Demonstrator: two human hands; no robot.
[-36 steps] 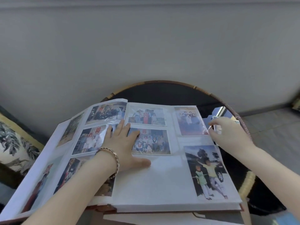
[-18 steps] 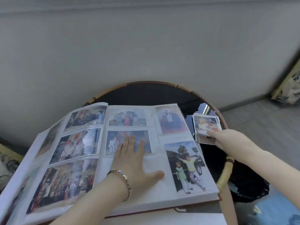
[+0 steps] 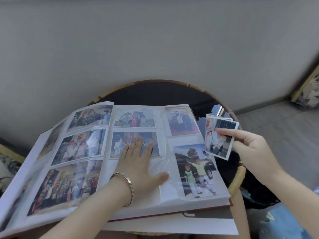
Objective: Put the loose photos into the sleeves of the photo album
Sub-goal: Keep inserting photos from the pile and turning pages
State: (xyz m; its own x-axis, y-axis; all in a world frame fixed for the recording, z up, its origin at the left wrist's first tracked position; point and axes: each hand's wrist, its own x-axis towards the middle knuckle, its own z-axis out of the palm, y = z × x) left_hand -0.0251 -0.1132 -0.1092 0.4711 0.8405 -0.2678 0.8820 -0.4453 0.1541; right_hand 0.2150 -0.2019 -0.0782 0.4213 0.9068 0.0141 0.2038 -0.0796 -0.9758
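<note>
The photo album (image 3: 155, 200) lies open on a round table, its plastic sleeves mostly filled with colour photos. My left hand (image 3: 139, 164) lies flat on the right page, fingers straight, over a group photo (image 3: 120, 144) and an empty sleeve (image 3: 158, 164). My right hand (image 3: 250, 149) pinches a loose photo (image 3: 218, 138) by its right edge, held just off the album's right edge. Behind that photo, the small stack of loose photos (image 3: 219, 117) lies on the table.
The round dark table has a rattan rim (image 3: 222, 100) and stands against a grey wall. A white flat box (image 3: 172, 225) lies under the album. A patterned cushion (image 3: 309, 94) leans at the far right, another at the far left.
My right hand has lifted one photo off the stack and brought it toward the album. My left hand stays flat on the right page.
</note>
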